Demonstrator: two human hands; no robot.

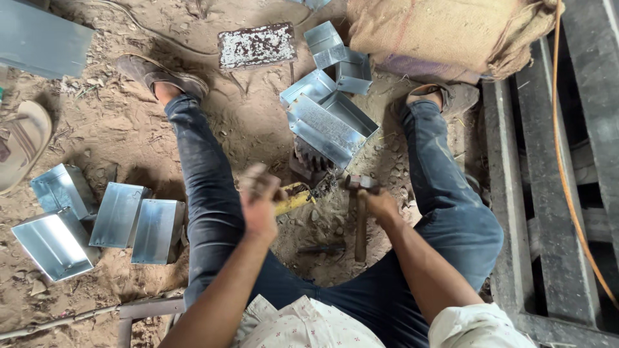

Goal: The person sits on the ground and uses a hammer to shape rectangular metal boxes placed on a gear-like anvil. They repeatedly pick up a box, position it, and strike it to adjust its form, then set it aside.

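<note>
Head view, looking down on a person seated on sandy ground with legs spread, dark jeans, pale patterned shirt.

Left hand (258, 203): raised between the knees, blurred; fingers curled shut around a yellow-handled tool (293, 200), whose handle juts out to the right of the fist. Working end of the tool hidden or too blurred to tell.

Right hand (380, 206): lower, near the right thigh, fingers wrapped around the hammer (360, 216) close to its head. Wooden handle runs back toward the body; dark metal head points up toward the boxes.

Just beyond both hands, a cluster of folded galvanised sheet-metal boxes (332, 125) lies on the sand between the feet, open sides up, some overlapping. A dark metal block (308, 164) sits at the near edge of the cluster, just ahead of the hammer head.

Left of the left leg: four more sheet-metal boxes (103, 222) set side by side. A rusty speckled plate (256, 45) lies beyond the feet; a burlap sack (445, 29) top right; a sandal (22, 145) at far left.
</note>
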